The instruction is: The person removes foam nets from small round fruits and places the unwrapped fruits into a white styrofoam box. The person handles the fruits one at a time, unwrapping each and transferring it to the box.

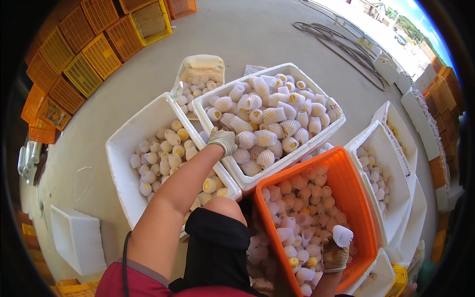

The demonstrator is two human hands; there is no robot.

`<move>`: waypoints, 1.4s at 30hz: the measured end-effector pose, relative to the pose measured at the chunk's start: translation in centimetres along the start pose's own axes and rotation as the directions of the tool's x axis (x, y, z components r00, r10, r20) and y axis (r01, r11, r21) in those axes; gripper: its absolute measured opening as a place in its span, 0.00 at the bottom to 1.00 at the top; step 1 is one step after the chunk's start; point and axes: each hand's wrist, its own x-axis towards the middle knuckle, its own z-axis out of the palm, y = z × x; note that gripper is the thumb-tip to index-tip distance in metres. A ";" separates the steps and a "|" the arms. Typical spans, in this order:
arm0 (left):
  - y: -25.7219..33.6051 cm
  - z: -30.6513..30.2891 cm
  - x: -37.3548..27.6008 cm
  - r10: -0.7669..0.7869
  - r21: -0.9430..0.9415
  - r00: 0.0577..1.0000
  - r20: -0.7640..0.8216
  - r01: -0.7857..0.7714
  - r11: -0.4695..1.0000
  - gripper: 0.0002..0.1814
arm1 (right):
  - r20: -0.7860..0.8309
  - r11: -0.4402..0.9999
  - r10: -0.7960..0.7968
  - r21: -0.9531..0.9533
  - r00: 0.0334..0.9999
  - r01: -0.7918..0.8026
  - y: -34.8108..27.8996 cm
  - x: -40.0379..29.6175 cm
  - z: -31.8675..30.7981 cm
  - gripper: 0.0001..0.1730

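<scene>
My left hand (pixel 223 142), in a striped knit glove, is closed over the near left rim of a white foam box (pixel 237 172) full of yellow fruit in white foam net sleeves. My right hand (pixel 335 255), in a tan work glove, holds a fruit in a foam sleeve (pixel 342 236) inside the orange plastic crate (pixel 352 178); only the sleeve shows, not the fruit. More sleeved fruit fills the bottom of that crate. Under my left arm, another white foam box (pixel 124 148) holds sleeved fruit with yellow ends showing.
A smaller foam box (pixel 202 61) with sleeved fruit stands beyond. Further foam boxes (pixel 386 144) are at the right. Yellow and orange crates (pixel 102 55) are stacked upper left; a foam box (pixel 78 241) lies lower left. A coiled hose (pixel 334 37) lies on the floor.
</scene>
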 end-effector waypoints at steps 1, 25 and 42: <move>0.1 0.6 0.5 0.023 -0.060 0.999 -0.047 -0.026 0.998 0.19 | -0.014 1.000 -0.003 0.002 1.000 0.003 -0.2 -0.2 -0.6 0.17; -1.1 3.3 1.6 0.001 -0.586 0.955 -0.296 -0.182 0.790 0.07 | -0.093 1.000 0.027 0.001 0.995 -0.027 1.5 1.9 -5.3 0.18; -0.9 3.3 3.0 -0.034 -0.310 0.969 -0.245 -0.045 0.950 0.19 | -0.138 0.995 0.032 -0.085 0.990 -0.044 3.2 2.6 -5.6 0.15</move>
